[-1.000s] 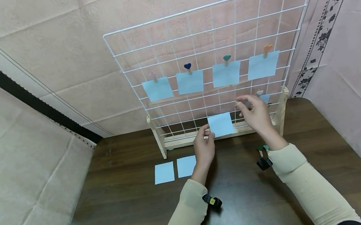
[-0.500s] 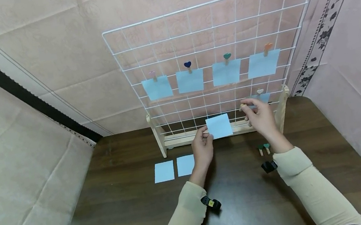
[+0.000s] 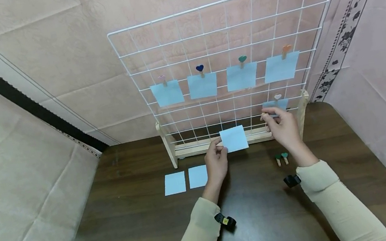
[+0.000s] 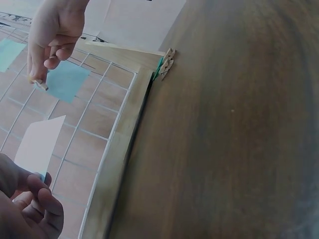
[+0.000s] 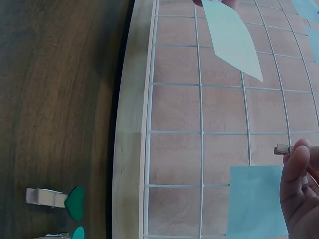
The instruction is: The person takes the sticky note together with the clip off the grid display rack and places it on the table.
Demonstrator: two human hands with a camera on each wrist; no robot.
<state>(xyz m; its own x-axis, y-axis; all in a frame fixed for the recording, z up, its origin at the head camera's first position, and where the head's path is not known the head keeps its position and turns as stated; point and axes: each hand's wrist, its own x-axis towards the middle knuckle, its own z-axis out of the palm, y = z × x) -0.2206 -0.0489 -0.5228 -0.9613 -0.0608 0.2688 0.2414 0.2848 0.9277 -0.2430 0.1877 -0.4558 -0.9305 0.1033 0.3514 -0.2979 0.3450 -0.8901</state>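
My left hand (image 3: 216, 163) pinches a light-blue paper note (image 3: 234, 139) by its left edge, in front of the rack's lower part. In the right wrist view that note (image 5: 232, 40) hangs apart from the wires. To the right, my right hand (image 3: 285, 129) holds a small wooden clothespin (image 5: 282, 149) between thumb and fingertips; my fingers hide most of it. Just behind this hand a blue note (image 3: 268, 105) hangs on the white wire grid (image 3: 211, 120) under a clothespin with a pale heart (image 3: 277, 97). My hand partly covers that note.
Higher on the grid, a row of several blue notes (image 3: 203, 86) hangs from heart-topped clothespins. Two loose notes (image 3: 174, 183) lie on the brown table (image 3: 134, 227) at left. Two green-heart clothespins (image 3: 278, 160) lie near my right wrist. Wooden feet (image 3: 168, 146) support the grid.
My right hand has moved to the right with the clothespin, over towards the lower hanging note. My left hand has shifted slightly left and nearer to me with its note.
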